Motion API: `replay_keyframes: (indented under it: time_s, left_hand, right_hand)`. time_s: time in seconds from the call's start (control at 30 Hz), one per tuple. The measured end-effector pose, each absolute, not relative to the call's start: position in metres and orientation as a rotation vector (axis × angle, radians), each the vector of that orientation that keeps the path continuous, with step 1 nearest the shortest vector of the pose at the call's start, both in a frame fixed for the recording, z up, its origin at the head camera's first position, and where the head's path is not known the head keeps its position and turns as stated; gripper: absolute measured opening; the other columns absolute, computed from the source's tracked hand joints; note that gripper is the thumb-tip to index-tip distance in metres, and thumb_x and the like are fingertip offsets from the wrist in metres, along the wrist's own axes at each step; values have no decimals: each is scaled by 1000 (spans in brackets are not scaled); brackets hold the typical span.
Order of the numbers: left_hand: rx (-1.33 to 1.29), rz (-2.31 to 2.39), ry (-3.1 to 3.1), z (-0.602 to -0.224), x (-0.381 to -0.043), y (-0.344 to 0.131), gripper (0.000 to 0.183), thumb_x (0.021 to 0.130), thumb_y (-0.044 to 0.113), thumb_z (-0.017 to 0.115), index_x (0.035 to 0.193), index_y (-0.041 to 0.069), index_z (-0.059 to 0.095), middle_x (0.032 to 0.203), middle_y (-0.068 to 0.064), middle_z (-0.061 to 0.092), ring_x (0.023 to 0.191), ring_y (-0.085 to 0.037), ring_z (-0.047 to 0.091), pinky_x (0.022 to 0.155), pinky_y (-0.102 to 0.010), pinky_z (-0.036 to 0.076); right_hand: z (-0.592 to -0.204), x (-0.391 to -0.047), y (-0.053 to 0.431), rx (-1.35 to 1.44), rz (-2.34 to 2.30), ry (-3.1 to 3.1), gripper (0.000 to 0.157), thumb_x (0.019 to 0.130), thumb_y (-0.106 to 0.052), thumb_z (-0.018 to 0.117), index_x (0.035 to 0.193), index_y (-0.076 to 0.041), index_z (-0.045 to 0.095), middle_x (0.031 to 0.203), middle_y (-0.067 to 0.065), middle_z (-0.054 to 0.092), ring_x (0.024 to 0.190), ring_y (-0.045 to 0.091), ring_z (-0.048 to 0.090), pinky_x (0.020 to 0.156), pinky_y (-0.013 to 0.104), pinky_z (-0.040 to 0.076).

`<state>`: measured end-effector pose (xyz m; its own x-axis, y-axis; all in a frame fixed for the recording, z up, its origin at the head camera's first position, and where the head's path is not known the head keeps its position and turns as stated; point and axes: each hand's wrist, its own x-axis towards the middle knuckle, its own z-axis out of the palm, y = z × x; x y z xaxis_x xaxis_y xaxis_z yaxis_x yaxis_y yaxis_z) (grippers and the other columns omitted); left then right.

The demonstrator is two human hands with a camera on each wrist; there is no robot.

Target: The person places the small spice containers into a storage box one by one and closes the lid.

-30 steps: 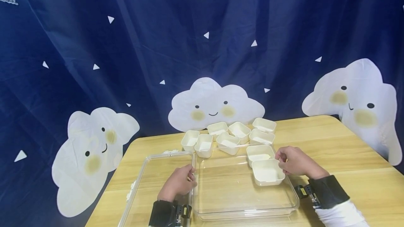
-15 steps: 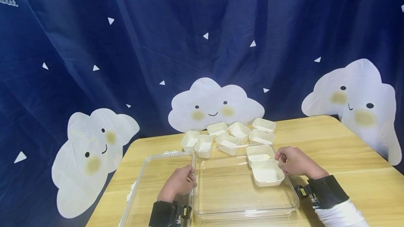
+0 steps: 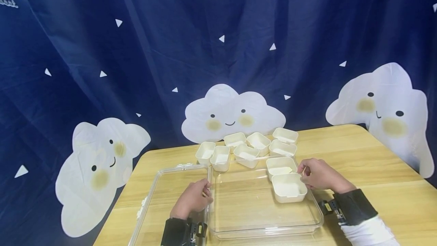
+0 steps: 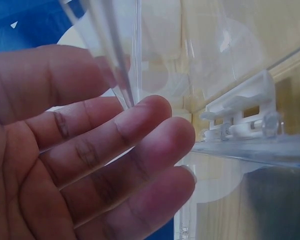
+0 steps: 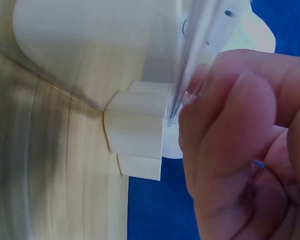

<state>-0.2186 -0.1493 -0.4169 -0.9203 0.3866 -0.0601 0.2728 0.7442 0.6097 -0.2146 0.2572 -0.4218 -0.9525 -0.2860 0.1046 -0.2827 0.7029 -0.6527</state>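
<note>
A clear plastic box (image 3: 264, 232) sits on the table in the head view. My left hand (image 3: 194, 198) pinches its left rim; in the left wrist view the clear wall passes between the thumb and the fingers (image 4: 140, 120). On the right side my right hand (image 3: 319, 176) pinches the opposite rim, thumb and index finger (image 5: 240, 115) meeting at the wall in the right wrist view. Inside the box, against its right side, stand two cream bins, a rear one (image 3: 278, 161) and a front one (image 3: 289, 187). A small pale yellow piece shows in the rear bin.
A clear lid (image 3: 181, 168) with white clips (image 3: 141, 208) lies left of the box, under my left hand. Several cream bins (image 3: 258, 142) stand behind the box on the wooden table (image 3: 368, 155). A dark blue curtain (image 3: 239, 29) hangs beyond the table's back edge.
</note>
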Motion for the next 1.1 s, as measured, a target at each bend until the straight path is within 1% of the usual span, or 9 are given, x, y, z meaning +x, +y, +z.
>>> replay_keyframes:
  time_s: [0.3,0.57,0.83,1.1]
  left_hand:
    - [546,918,2768,-416,-219,-149,32,79,1,71,108,-4,59,84,0,61,73,-16,53,60,-30,45]
    - [548,910,2772,-416,-218,-149,32,80,1,71,109,-4,59,85,0,61,73,-16,53,61,-31,46]
    - [531,923,2761,-415,-219,-148,32,80,1,71,109,-4,59,87,-2,61,74,-17,54,61,-32,46]
    - [544,907,2765,-415,-218,-149,32,81,2,71,109,-4,59,87,-2,62,75,-16,55,63,-33,47]
  right_hand:
    - [-422,-215,259,-487,-1095,2887,17,76,5,67,90,-2,60,59,-3,50,45,11,52,49,25,45]
    - [-421,-214,259,-517,-1086,2883,19,76,1,72,91,-2,60,59,-3,50,45,11,52,51,26,44]
    - [-420,-215,258,-498,-1087,2882,20,74,3,70,91,-2,60,61,-3,50,46,12,53,51,26,44]
    - [-419,-214,257,-491,-1079,2862,21,77,3,68,97,0,64,59,-3,50,47,13,53,48,25,41]
